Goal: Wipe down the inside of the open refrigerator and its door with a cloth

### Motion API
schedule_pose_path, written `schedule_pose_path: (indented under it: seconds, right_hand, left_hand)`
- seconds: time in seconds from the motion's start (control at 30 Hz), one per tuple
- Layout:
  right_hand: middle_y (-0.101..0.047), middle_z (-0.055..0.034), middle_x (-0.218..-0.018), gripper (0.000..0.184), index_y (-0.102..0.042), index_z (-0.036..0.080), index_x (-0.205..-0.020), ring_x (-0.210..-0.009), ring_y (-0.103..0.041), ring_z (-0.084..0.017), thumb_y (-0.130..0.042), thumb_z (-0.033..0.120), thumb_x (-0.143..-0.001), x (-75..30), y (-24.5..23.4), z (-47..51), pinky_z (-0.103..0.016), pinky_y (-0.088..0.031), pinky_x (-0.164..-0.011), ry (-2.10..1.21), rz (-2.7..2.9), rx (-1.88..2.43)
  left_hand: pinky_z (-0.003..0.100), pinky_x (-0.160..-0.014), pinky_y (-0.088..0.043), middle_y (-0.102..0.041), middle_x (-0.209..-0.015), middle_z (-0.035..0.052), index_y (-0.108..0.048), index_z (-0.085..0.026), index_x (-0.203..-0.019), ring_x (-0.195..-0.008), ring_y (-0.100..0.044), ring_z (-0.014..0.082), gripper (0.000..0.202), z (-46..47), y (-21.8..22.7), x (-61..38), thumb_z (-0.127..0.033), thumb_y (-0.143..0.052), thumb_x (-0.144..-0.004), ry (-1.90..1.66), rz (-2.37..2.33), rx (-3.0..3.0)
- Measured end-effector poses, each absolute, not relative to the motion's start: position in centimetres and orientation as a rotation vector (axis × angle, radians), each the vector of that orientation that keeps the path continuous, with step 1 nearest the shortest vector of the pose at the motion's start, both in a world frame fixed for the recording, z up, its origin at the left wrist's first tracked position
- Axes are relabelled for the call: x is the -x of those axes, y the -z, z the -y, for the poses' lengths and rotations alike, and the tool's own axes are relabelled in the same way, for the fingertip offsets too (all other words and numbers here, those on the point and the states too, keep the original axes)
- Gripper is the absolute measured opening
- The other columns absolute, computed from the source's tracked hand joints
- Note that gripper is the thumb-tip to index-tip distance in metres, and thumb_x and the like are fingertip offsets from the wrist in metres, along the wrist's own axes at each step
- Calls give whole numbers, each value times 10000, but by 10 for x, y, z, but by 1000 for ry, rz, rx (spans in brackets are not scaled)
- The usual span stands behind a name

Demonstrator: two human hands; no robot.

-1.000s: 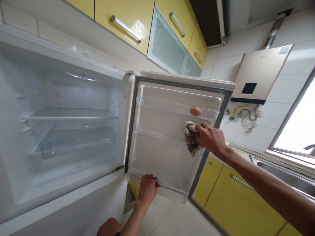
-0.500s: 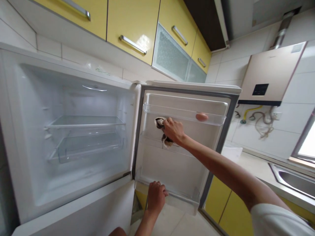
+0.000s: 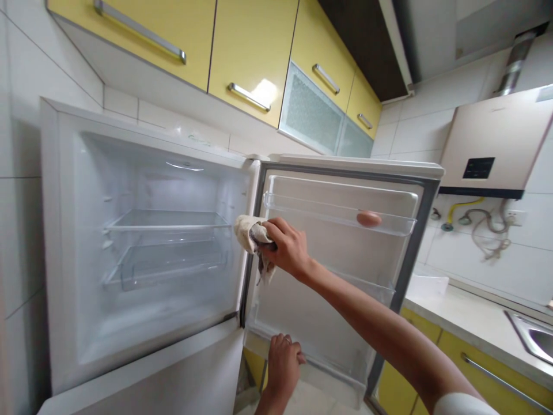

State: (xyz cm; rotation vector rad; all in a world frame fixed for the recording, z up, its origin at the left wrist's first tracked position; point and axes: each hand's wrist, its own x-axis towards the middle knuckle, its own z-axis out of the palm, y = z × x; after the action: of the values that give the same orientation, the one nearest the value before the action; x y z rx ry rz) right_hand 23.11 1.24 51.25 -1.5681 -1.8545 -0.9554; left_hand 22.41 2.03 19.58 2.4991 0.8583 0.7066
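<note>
My right hand (image 3: 288, 246) is closed round a crumpled beige and brown cloth (image 3: 253, 237), held against the hinge edge of the open fridge door (image 3: 328, 288). My left hand (image 3: 283, 363) grips the bottom edge of that door, fingers curled over it. A single egg (image 3: 368, 218) lies in the door's clear top shelf (image 3: 337, 213). The fridge compartment (image 3: 151, 248) stands open to the left, with a glass shelf (image 3: 168, 220) and a clear drawer (image 3: 168, 262), both bare.
Yellow wall cabinets (image 3: 254, 52) with metal handles hang above the fridge. A beige water heater (image 3: 492, 144) is on the tiled wall at right, above a white counter (image 3: 466, 317) with a steel sink (image 3: 536, 340). Yellow base cabinets (image 3: 470, 369) run below.
My right hand has swept the cloth leftwards across the inside of the door, from its right side to the hinge edge. The left hand has kept its grip on the door's bottom edge.
</note>
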Motion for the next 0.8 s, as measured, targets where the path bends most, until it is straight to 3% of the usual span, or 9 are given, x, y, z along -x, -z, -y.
schedule_pose_path:
  seconds: [0.2, 0.37, 0.5, 0.67, 0.8]
  right_hand:
    - [-689, -70, -1038, 224, -687, 201, -1011, -944, -640, -197, -559, 314, -867, -226, -515, 22, -266, -491, -823, 725, 1714, 1327]
    - [-689, -65, -1093, 265, -690, 222, -1060, -976, -643, -199, -577, 302, -834, -235, -515, 53, -270, -498, -843, 657, 1824, 1351]
    - [-693, -68, -1107, 267, -695, 222, -1067, -976, -646, -203, -567, 289, -842, -249, -516, 73, -278, -500, -848, 711, 1793, 1443]
    - [-681, -81, -1195, 329, -684, 219, -1175, -1040, -638, -215, -575, 264, -868, -265, -511, 85, -280, -495, -820, 859, 1710, 1541]
    - [-650, -95, -1264, 390, -634, 257, -1311, -1096, -606, -219, -562, 284, -928, -255, -498, 83, -287, -490, -793, 989, 1845, 1523]
  left_hand:
    - [400, -950, -399, -732, -970, 61, -762, -231, -888, -1054, -608, 258, 198, -12, -203, -213, -203, -570, -926, -759, -816, -2602]
    - [458, -1060, -415, -734, -1140, 123, -749, -189, -1074, -1186, -613, 298, 247, -9, -218, -203, -313, -582, -940, -637, -791, -2650]
    - [458, -1117, -429, -703, -1276, 127, -717, -209, -1159, -1293, -581, 295, 310, -9, -233, -187, -360, -607, -912, -967, -726, -2395]
    - [466, -977, -547, -707, -1164, 118, -652, -210, -1112, -1088, -682, 268, 431, 13, -299, -142, -577, -534, -919, -1519, -654, -1285]
    - [478, -898, -594, -664, -1307, 101, -578, -292, -1297, -1216, -637, 292, 613, 42, -377, -117, -739, -470, -893, -1273, -159, -968]
